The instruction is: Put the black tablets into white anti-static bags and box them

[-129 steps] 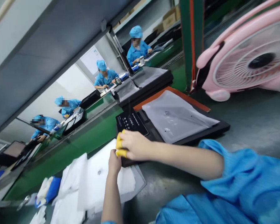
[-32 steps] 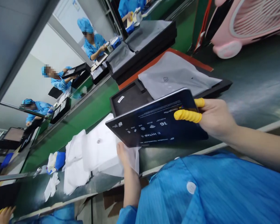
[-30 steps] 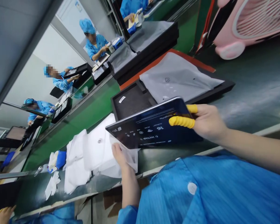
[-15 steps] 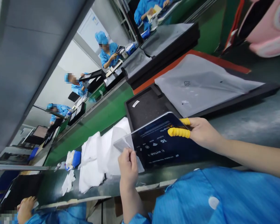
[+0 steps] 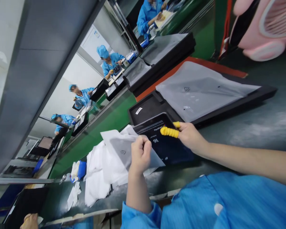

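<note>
The right hand (image 5: pixel 189 136) fingers grip the tablet (image 5: pixel 165 141) edge, half inside the bag (image 5: pixel 124 149) pinched by the left hand (image 5: pixel 139 154).

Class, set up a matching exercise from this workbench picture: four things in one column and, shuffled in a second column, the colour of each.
Things:
1. tablet
2. finger cots
3. fan
4. conveyor belt

Colours:
a. pink
b. green
c. dark, nearly black
d. yellow

Pairs: 1-c, 2-d, 3-a, 4-b
</note>
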The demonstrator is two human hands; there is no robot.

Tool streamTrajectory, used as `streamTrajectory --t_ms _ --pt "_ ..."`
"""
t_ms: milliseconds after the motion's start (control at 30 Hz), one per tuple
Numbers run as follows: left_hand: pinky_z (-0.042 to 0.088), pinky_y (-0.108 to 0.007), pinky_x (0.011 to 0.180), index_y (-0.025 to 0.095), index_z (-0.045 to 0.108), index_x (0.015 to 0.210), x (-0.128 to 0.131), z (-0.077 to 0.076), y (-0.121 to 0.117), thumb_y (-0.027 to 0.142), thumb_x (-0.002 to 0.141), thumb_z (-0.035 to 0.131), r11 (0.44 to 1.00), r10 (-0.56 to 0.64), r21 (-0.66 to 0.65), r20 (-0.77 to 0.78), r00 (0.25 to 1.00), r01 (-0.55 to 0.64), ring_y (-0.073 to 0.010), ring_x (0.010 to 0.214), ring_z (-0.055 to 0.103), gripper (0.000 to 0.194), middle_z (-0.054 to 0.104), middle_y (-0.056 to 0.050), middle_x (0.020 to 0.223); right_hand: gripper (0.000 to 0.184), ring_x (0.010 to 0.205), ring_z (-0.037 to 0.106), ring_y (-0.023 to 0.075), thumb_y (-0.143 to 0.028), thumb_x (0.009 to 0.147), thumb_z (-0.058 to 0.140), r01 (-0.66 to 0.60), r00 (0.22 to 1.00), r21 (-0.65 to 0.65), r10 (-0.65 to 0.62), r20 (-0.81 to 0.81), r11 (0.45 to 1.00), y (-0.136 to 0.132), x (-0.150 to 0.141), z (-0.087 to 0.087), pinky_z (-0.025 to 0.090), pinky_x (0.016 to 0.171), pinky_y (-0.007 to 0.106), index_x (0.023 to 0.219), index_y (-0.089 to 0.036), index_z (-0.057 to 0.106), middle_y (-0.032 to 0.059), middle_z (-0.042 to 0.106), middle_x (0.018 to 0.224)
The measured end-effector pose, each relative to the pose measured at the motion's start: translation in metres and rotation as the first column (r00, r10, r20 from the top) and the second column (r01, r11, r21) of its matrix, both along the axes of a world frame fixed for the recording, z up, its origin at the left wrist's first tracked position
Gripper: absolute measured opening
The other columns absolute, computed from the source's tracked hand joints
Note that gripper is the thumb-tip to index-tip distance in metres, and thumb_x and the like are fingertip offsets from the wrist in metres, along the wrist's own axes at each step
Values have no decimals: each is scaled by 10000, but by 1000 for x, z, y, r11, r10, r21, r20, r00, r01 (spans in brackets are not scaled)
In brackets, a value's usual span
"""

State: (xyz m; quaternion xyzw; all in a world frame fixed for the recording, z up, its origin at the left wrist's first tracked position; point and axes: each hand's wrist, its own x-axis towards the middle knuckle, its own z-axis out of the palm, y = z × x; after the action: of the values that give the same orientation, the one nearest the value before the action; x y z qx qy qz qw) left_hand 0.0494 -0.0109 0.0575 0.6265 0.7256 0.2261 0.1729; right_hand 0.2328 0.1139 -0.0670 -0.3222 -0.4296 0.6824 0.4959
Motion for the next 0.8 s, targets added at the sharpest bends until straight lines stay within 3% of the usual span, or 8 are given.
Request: streamTrajectory --t_ms 100,200,300,400,500,567,667,800 --pt "432 -305 607 268 458 651 62 -43 71 591 806 316 988 -60 149 83 995 48 -163 674 502 386 503 -28 654 270 664 552 213 -392 441 725 -134 991 43 133 30 990 -12 -15 -5 454 685 350 509 -197 550 -4 597 594" --pt "380 -272 553 218 351 610 77 -64 86 490 840 333 966 -164 225 161 973 126 -119 565 424 356 428 -4 590 305 539 477 147 -429 477 672 -212 977 42 212 23 976 -19 -26 -9 418 560 296 475 -171 509 -7 542 519" --pt "324 -256 511 205 347 604 74 -59 68 418 854 374 944 -308 169 148 940 282 -99 501 361 330 377 20 529 299 526 439 122 -419 513 619 -199 980 89 198 21 976 -19 -29 -7 381 525 264 458 -161 477 -15 507 495" --pt "383 -262 586 203 455 672 49 -38 48 422 871 356 913 -385 173 57 921 370 -121 575 459 312 479 -7 601 239 568 462 125 -355 520 626 -226 974 136 220 64 965 -12 -24 -1 391 555 255 501 -150 506 -19 523 530" --pt "419 -330 790 195 533 931 8 -17 41 574 757 488 892 -149 425 -46 988 154 -216 902 539 419 573 -85 945 236 567 466 114 -347 535 647 -315 947 196 296 122 929 -2 -15 12 390 549 238 569 -138 542 -26 527 557" --pt "425 -358 803 179 552 990 -14 -10 42 633 615 603 958 -56 276 -70 996 74 -269 952 535 591 580 -103 1021 247 547 456 104 -352 548 652 -364 927 271 319 194 891 7 -9 25 379 523 225 569 -135 536 -29 517 549" --pt "442 -306 615 158 612 781 -22 -15 43 635 578 614 994 -28 -108 45 999 33 -226 700 563 518 620 -57 742 254 535 454 98 -362 583 641 -468 871 405 333 361 785 22 -3 50 373 511 220 581 -129 541 -24 514 549" --pt "443 -300 571 161 603 697 -15 -38 35 642 552 593 978 196 28 190 962 -205 -206 632 545 503 589 -31 636 457 798 554 145 -441 653 619 -479 874 594 288 392 647 47 7 83 450 732 263 982 -125 600 45 608 901"
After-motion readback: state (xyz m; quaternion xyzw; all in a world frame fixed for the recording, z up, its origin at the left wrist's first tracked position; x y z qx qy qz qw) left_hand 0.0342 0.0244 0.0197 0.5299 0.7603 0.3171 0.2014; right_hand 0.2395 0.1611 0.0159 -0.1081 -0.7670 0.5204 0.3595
